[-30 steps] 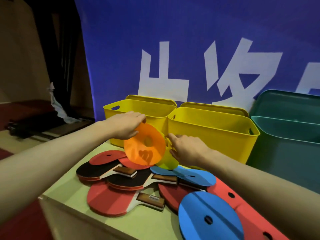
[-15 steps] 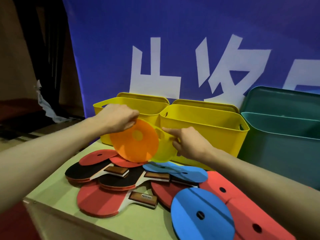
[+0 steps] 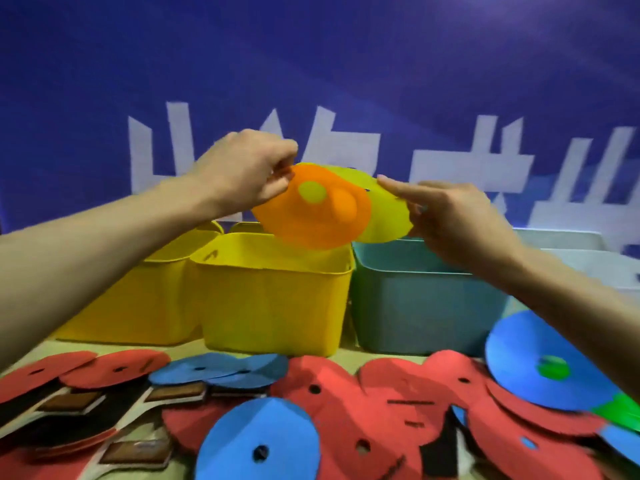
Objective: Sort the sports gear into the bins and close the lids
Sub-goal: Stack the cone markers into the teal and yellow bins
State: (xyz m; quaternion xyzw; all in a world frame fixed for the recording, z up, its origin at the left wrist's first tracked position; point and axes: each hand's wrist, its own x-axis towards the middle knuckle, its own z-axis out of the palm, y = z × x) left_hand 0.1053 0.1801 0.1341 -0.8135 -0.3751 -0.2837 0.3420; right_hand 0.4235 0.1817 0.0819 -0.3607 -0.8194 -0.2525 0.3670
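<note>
My left hand (image 3: pixel 242 171) pinches the edge of an orange disc (image 3: pixel 311 216) with a centre hole, held in the air above the yellow bin (image 3: pixel 273 292). Behind it a yellow disc (image 3: pixel 388 216) overlaps the orange one, and my right hand (image 3: pixel 446 216) pinches its right edge. A second yellow bin (image 3: pixel 138 299) stands to the left and a teal bin (image 3: pixel 422 299) to the right. Red and blue flat discs (image 3: pixel 259 441) and table-tennis paddles (image 3: pixel 69 410) lie spread over the table in front.
A white bin (image 3: pixel 588 258) stands at the far right behind my right arm. A blue disc (image 3: pixel 533 368) over a green one (image 3: pixel 620 414) lies at the right. A blue banner with white characters (image 3: pixel 311 81) fills the background behind the bins.
Both hands have lifted the orange and yellow discs from table height to above the bins. The view has swung right, bringing the teal and white bins toward the centre.
</note>
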